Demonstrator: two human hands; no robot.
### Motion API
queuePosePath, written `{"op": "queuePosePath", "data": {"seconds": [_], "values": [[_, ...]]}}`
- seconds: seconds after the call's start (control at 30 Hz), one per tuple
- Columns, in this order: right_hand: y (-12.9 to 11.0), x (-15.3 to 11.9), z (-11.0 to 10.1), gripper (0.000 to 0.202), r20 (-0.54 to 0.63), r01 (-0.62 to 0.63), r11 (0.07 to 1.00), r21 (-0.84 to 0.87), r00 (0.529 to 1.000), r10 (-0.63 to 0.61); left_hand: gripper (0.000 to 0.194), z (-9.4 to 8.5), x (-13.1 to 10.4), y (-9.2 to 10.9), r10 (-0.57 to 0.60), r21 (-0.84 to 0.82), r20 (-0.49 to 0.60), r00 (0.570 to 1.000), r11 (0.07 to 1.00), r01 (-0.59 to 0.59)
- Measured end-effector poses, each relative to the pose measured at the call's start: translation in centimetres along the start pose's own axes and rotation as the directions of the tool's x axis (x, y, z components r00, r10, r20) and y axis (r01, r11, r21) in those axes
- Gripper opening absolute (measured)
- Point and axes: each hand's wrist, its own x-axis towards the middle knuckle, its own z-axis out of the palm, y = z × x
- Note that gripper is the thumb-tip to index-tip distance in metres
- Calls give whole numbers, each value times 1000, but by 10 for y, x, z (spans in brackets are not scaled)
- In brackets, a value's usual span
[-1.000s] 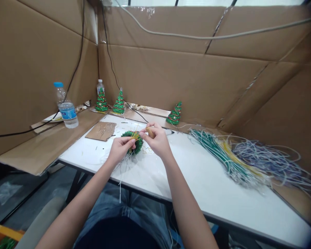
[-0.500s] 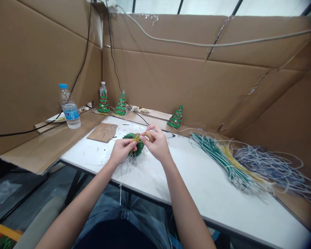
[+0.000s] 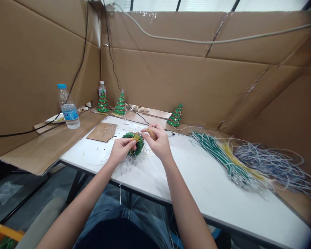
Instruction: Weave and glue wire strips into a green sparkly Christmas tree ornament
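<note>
My left hand pinches a bundle of yellow strands between thumb and fingers. Those strands lie across a dark green, bushy round piece, partly covered by the hand. White strands trail below it over the table's front edge. My right hand is closed around a tool with a tan, wood-like handle, just right of the yellow bundle. The tool's tip is too small to make out.
On the white table lie a cardboard piece and small scraps. Green strands, yellow strands and pale wires lie right. Several small green trees stand behind; a water bottle stands left.
My right hand has drawn slightly up and right, away from the yellow strands, with the tool still in it. My left hand keeps its pinch. The view has shifted slightly.
</note>
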Motion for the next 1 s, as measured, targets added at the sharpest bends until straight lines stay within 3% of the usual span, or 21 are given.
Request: {"op": "queuePosePath", "data": {"seconds": [0.17,0.4,0.67,1.0], "values": [[0,0,0,10,-23,-21,1000,0,1000,21,31,0,0,-1,7,4,-2,1000,1000,-7],[1,0,0,5,29,65,996,-58,998,-64,32,0,1,-4,19,2,-1,1000,1000,-19],[4,-3,1,8,110,38,996,-84,994,-29,32,0,0,0,8,2,-11,1000,1000,-8],[7,-3,2,7,129,93,992,-83,988,-82,34,0,1,0,9,-10,-5,1000,1000,-9]]}}
